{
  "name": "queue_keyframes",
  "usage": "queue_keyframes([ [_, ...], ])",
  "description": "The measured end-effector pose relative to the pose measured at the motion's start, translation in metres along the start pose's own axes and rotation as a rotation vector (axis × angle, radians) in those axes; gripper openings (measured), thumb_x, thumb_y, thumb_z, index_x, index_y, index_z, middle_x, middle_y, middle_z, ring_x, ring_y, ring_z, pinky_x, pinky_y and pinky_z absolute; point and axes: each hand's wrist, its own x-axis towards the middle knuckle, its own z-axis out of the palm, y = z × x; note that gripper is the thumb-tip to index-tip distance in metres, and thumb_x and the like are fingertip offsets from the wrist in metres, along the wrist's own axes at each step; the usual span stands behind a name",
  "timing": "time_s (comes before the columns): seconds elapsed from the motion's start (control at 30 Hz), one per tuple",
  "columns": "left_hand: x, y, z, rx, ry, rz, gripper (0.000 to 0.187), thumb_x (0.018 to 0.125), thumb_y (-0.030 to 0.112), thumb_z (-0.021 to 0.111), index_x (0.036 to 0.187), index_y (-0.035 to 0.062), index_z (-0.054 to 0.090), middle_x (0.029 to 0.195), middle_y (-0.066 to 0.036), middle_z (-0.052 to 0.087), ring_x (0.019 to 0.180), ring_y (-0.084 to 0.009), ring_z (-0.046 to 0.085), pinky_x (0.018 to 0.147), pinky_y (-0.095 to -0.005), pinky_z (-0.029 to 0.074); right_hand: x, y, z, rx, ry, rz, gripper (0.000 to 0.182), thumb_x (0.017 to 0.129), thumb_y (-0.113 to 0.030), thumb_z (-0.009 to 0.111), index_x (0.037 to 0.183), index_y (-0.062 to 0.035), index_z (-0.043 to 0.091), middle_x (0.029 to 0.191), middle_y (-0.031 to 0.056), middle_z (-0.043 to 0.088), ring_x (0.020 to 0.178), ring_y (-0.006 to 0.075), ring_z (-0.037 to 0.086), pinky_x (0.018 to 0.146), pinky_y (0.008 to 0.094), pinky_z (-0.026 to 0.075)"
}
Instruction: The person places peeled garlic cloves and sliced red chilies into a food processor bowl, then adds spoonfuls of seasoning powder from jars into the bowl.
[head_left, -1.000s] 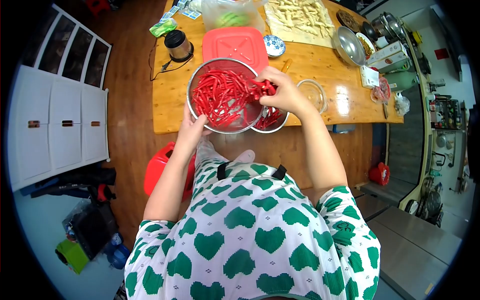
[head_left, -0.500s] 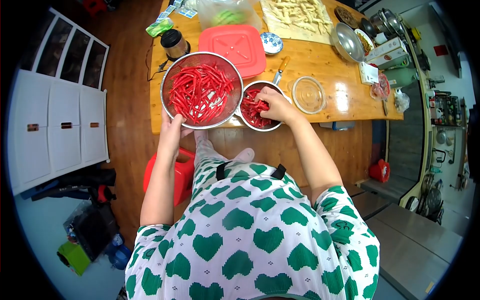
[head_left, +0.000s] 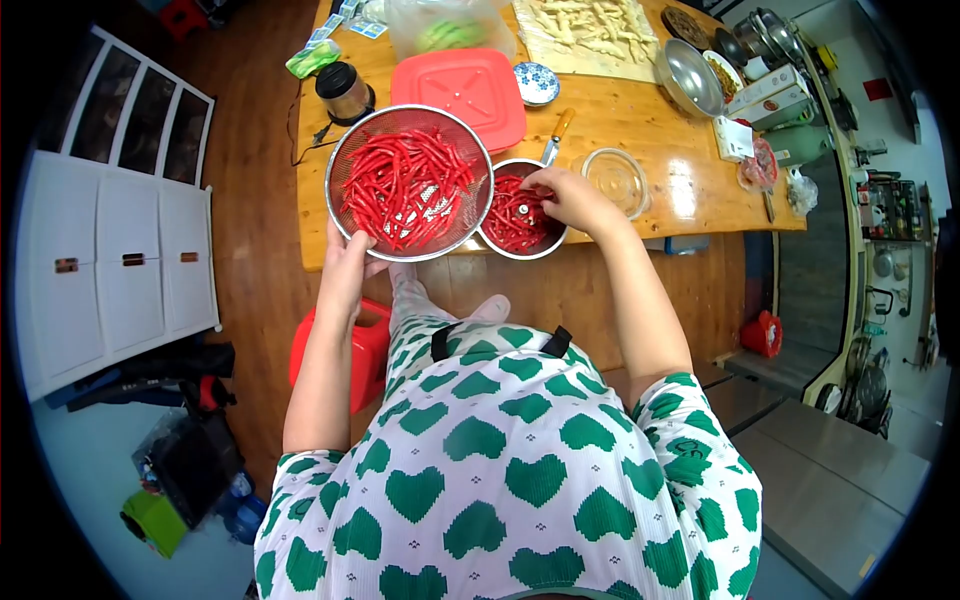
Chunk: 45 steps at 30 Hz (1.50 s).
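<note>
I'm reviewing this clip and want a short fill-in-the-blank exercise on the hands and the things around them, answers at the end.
1. The hand holding the round silver mesh sieve is the person's ____ one.
2. The right hand is at a smaller round metal bowl of slender ____ chillies.
3. The small dish beside the square red plastic lid is patterned blue and ____.
4. In the image, the clear round glass bowl stands to the metal bowl's ____.

Missing words: left; red; white; right.
</note>
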Motion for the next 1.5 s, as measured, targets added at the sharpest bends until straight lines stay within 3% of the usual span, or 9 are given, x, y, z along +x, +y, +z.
queue_keyframes([
  [0.1,0.001,-0.003,0.000,0.002,-0.004,-0.007,0.065,0.094,0.017,0.053,0.156,0.0155,0.033,0.127,-0.009,0.066,0.103,-0.0186,0.071,0.085,-0.0357,0.063,-0.004,-0.013,0.005,-0.144,-0.113,0.044,0.037,0.087,-0.002,0.065,0.123,-0.0111,0.071,0.119,0.0151,0.073,0.109,0.0337,0.069,0.097,0.0427,0.055],
  [0.37,-0.005,0.004,0.006,0.050,-0.011,-0.007,0.064,0.093,0.018,0.054,0.154,0.0165,0.036,0.126,-0.007,0.066,0.103,-0.0164,0.069,0.084,-0.0344,0.061,-0.015,-0.016,0.000,0.044,0.173,0.106,0.022,0.097,-0.005,0.063,0.116,-0.0073,0.074,0.112,0.0146,0.075,0.102,0.0281,0.072,0.089,0.0378,0.056],
  [0.53,-0.007,0.003,0.019,0.066,-0.064,0.030,0.063,0.094,0.019,0.053,0.155,0.0161,0.037,0.126,-0.006,0.065,0.103,-0.0158,0.069,0.082,-0.0325,0.060,-0.015,-0.074,-0.010,0.192,0.430,-0.176,0.014,0.094,-0.006,0.066,0.106,-0.0034,0.073,0.102,0.0155,0.074,0.096,0.0310,0.071,0.086,0.0375,0.056],
  [0.63,-0.005,0.000,0.029,0.029,-0.119,0.028,0.068,0.093,0.013,0.055,0.157,0.0161,0.033,0.128,-0.006,0.063,0.102,-0.0141,0.067,0.080,-0.0301,0.060,-0.014,-0.104,0.001,-0.148,0.342,-0.368,0.039,0.081,-0.007,0.077,0.120,-0.0105,0.070,0.111,0.0117,0.070,0.102,0.0324,0.069,0.088,0.0423,0.056],
  [0.87,-0.001,-0.004,0.033,0.004,-0.209,0.005,0.081,0.093,0.000,0.054,0.165,0.0186,0.020,0.135,-0.005,0.058,0.109,-0.0122,0.063,0.081,-0.0284,0.059,-0.006,-0.120,0.027,-0.573,0.314,-0.070,0.095,0.065,-0.010,0.088,0.151,-0.0184,0.049,0.116,0.0132,0.067,0.109,0.0293,0.066,0.100,0.0433,0.045],
  [1.0,0.003,-0.019,0.035,0.023,-0.283,0.201,0.080,0.094,-0.001,0.054,0.165,0.0168,0.019,0.141,-0.006,0.056,0.117,-0.0136,0.062,0.088,-0.0291,0.057,-0.006,-0.133,0.027,-0.376,0.332,-0.110,0.107,0.061,-0.003,0.090,0.155,-0.0288,0.045,0.150,0.0233,0.044,0.127,0.0461,0.053,0.109,0.0498,0.047],
  [1.23,-0.005,-0.010,0.039,-0.040,-0.251,-0.033,0.076,0.096,0.007,0.056,0.163,0.0170,0.023,0.137,-0.008,0.059,0.108,-0.0175,0.068,0.085,-0.0350,0.062,0.001,-0.115,0.031,-0.225,0.124,-0.330,0.069,0.067,0.001,0.085,0.131,-0.0209,0.070,0.149,0.0180,0.050,0.134,0.0408,0.052,0.111,0.0455,0.048],
  [1.4,0.005,-0.018,0.028,-0.057,-0.201,-0.183,0.074,0.094,0.009,0.055,0.161,0.0175,0.026,0.130,-0.008,0.061,0.104,-0.0196,0.070,0.083,-0.0355,0.063,-0.007,-0.113,-0.011,0.047,0.298,-0.371,0.045,0.083,0.004,0.069,0.125,-0.0115,0.071,0.131,0.0138,0.066,0.117,0.0334,0.065,0.101,0.0418,0.053],
  [1.5,0.004,-0.020,0.016,-0.172,-0.111,-0.118,0.068,0.093,0.008,0.054,0.157,0.0137,0.031,0.126,-0.009,0.063,0.102,-0.0202,0.070,0.083,-0.0356,0.064,-0.011,-0.075,-0.028,0.229,0.497,-0.126,0.033,0.093,0.000,0.066,0.125,-0.0074,0.070,0.118,0.0146,0.071,0.108,0.0282,0.069,0.095,0.0375,0.056],
])
